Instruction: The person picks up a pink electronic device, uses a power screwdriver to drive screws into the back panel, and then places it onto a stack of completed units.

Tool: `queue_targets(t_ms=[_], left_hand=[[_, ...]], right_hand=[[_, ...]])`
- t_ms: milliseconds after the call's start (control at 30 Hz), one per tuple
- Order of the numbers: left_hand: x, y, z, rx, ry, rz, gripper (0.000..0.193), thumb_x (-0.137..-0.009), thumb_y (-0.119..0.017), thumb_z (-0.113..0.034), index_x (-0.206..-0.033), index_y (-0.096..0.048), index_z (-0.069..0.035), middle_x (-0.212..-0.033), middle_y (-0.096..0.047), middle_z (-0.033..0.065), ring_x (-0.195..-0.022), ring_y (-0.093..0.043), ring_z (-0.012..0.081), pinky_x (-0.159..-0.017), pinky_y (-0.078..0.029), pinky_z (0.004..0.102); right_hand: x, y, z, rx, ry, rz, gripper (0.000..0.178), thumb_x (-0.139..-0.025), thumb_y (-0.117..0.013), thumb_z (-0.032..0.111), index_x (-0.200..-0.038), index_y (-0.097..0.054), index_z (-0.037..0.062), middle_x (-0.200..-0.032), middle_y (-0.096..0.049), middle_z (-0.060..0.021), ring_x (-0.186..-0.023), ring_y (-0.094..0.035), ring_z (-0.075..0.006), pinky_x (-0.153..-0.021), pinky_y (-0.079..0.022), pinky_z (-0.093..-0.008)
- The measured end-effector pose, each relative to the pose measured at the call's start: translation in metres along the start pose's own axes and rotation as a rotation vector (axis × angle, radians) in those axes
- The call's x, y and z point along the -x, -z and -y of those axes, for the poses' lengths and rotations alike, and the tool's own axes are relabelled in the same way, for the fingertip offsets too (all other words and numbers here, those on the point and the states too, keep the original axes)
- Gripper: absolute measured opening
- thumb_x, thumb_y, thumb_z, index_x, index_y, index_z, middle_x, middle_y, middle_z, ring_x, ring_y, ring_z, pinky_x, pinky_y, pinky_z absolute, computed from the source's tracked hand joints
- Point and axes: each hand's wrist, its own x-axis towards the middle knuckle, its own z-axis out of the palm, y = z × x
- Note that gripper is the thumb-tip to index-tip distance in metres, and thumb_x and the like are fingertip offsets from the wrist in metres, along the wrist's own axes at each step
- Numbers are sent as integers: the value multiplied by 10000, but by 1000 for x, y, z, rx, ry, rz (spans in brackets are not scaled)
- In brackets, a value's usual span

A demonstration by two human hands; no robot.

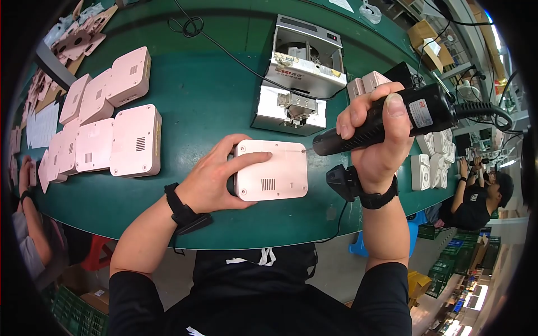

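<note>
Head view: the left hand [210,178] grasps the left end of a pink box [280,168], which lies flat rightward of the palm on a green table [207,106]. The right hand [381,129] clenches a black power screwdriver [333,143], bit [309,150] at the box's far right corner; a grey machine [302,77] stands beyond.

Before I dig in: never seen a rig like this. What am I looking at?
There's no robot here, just a person's two bare hands. The one picture comes from a fisheye camera worn on the head, looking down, so straight edges bend. The left hand holds a pale pink box on the green table. The right hand grips a black corded screwdriver, its tip at the box's far right corner. More pink boxes stand left; a grey-and-white machine sits beyond.
</note>
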Motion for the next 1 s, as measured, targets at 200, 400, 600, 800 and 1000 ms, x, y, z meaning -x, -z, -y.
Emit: queue_targets(t_ms=[200,400,600,800,1000], left_hand=[[1,2,2,-20,-3,3,756,-588,-845,-158,-1299,-598,-227,-1289,-465,131,-1110,-562,345,-937,-506,412],[1,2,1,-4,5,17,768,-585,-847,-160,-1305,-591,-237,-1296,-461,130,-1134,-547,345,-951,-497,414],[4,0,4,-12,-11,6,775,-580,-848,-159,-1306,-589,-239,-1302,-458,128,-1150,-535,343,-953,-494,416],[4,3,5,-31,-24,8,766,-587,-864,-155,-1302,-596,-214,-1302,-459,138,-1134,-551,341,-966,-488,409],[4,1,6,-16,-31,-3,776,-582,-866,-164,-1306,-591,-217,-1303,-461,138,-1149,-541,342,-970,-485,414]], right_hand=[[-9,-3,12,-77,-30,-25,277,-969,-497,350,-1008,-508,76,-670,-527,-70,-517,-495,-183,-538,-439,-346],[-43,-24,21,-117,82,-40,312,-978,-496,384,-1004,-534,76,-666,-527,-67,-520,-493,-183,-564,-434,-349],[-56,-33,13,80,35,-39,358,-987,-472,423,-996,-556,75,-666,-526,-69,-513,-482,-177,-571,-427,-345],[-29,-33,20,-112,-20,39,348,-996,-443,404,-1013,-550,73,-668,-534,-72,-505,-482,-176,-556,-425,-345],[-19,-38,17,-178,-14,87,333,-998,-428,390,-1036,-543,80,-668,-534,-71,-501,-484,-174,-546,-428,-345]])
